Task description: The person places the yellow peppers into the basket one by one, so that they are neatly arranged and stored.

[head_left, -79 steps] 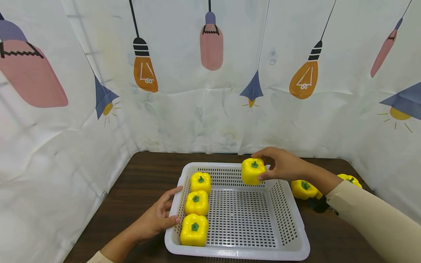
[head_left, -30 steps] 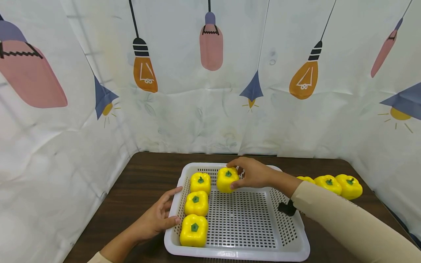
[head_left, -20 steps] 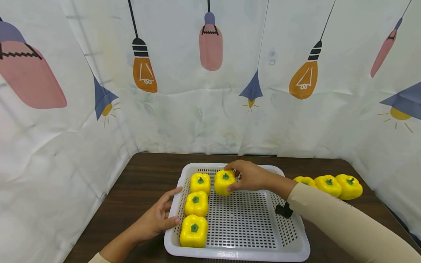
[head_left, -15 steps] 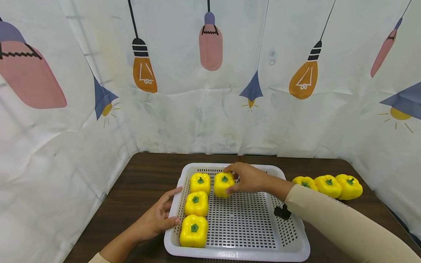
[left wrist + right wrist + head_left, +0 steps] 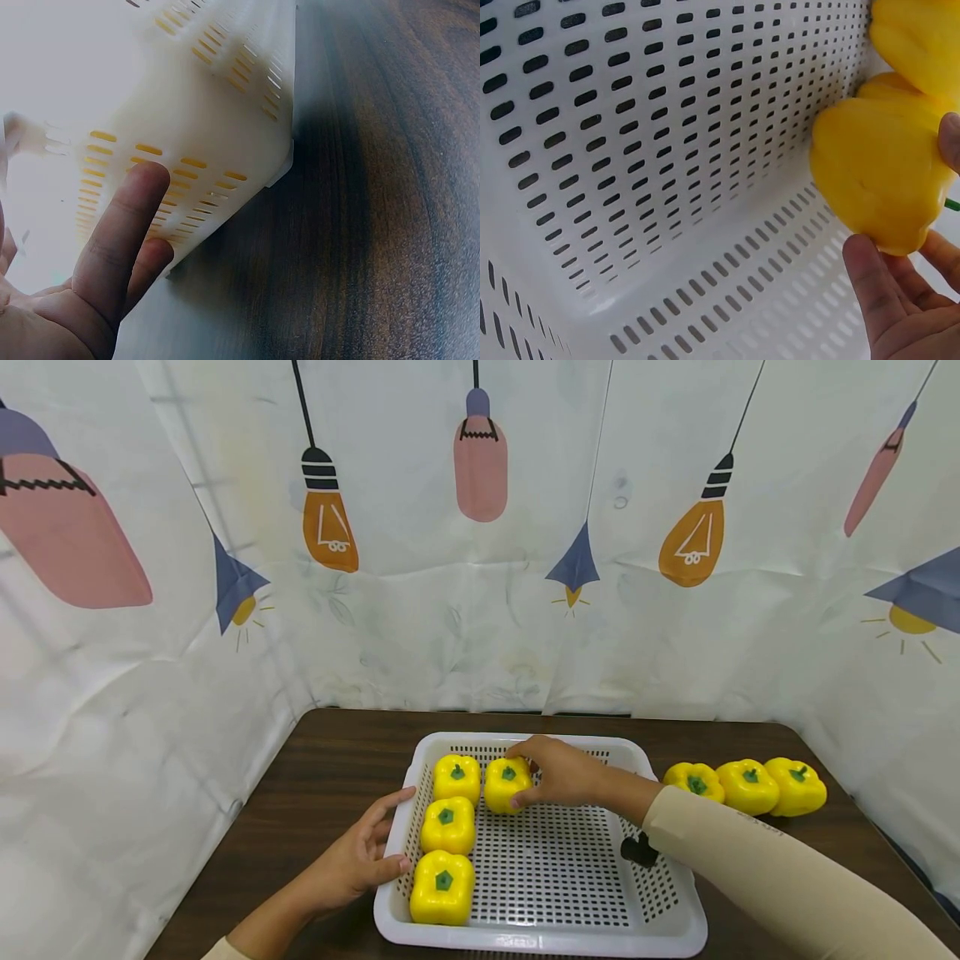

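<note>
My right hand [image 5: 562, 772] pinches a yellow bell pepper [image 5: 504, 789] between thumb and fingers, inside a white perforated plastic basket [image 5: 540, 937]. The right wrist view shows this bell pepper [image 5: 877, 172] near the basket's slotted wall, close to another pepper. Down the basket's left side runs a column of three yellow bell peppers: the back one [image 5: 456, 777], the middle one [image 5: 447, 825] and the front one [image 5: 442, 887]. My left hand [image 5: 360, 856] touches the basket's left rim, fingers spread. In the left wrist view its fairly straight fingers lie against the outer wall [image 5: 217, 135].
Three more yellow bell peppers, the nearest [image 5: 694, 781] partly behind my right forearm, lie in a row on the dark wooden table [image 5: 337, 752], right of the basket. A white curtain [image 5: 420, 635] printed with lamps hangs behind the table.
My right hand has brought its bell pepper left from the basket's right back side, then lower and slightly nearer, beside the back pepper of the column. My left hand has stayed put.
</note>
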{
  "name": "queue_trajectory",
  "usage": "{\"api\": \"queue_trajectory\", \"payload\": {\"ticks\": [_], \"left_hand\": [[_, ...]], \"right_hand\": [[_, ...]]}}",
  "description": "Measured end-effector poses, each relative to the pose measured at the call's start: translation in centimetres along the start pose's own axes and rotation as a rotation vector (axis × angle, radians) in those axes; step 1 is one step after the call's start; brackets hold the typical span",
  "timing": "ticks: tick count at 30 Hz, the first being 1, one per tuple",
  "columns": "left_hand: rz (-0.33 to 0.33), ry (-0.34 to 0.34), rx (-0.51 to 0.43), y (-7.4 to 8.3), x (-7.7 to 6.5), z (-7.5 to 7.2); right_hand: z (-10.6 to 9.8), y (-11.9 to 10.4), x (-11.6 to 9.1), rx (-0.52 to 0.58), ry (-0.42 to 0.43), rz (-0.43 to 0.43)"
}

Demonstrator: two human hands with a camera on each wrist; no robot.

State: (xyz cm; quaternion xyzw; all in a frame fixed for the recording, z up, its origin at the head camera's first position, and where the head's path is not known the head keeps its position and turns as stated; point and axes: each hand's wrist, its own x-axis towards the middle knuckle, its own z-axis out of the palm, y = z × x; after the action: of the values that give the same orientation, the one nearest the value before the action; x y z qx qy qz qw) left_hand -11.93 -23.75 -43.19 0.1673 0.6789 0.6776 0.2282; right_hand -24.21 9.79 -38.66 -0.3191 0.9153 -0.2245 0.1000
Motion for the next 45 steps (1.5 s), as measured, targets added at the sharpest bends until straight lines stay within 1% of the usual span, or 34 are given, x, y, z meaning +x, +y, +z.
{"api": "queue_trajectory", "payload": {"ticks": [7, 13, 18, 22, 26, 30, 38, 45], "left_hand": [[0.005, -0.01, -0.015, -0.1, 0.0, -0.1], [-0.002, -0.008, -0.017, -0.1, 0.0, -0.1], [-0.005, 0.0, -0.011, 0.0, 0.0, 0.0], [-0.006, 0.006, -0.009, 0.0, 0.0, 0.0], [-0.007, 0.003, -0.008, 0.1, 0.0, 0.0], [-0.003, 0.002, 0.002, 0.1, 0.0, 0.0], [0.005, -0.007, 0.007, 0.0, 0.0, -0.1], [0.008, -0.014, -0.012, 0.0, -0.1, -0.1]], "right_hand": [[0.4, -0.3, -0.1, -0.061, 0.004, 0.032], [0.4, -0.4, -0.2, -0.071, 0.005, 0.047], [-0.1, -0.5, -0.6, -0.077, 0.014, 0.029], [-1.1, -0.5, -0.9, -0.078, 0.036, 0.013], [-2.5, -0.4, -1.5, -0.044, 0.046, 0.018], [-3.9, 0.1, -2.2, -0.008, 0.045, 0.025], [-6.6, 1.3, -3.7, 0.015, 0.068, 0.019], [-8.3, 2.4, -5.2, 0.022, 0.103, 0.011]]}}
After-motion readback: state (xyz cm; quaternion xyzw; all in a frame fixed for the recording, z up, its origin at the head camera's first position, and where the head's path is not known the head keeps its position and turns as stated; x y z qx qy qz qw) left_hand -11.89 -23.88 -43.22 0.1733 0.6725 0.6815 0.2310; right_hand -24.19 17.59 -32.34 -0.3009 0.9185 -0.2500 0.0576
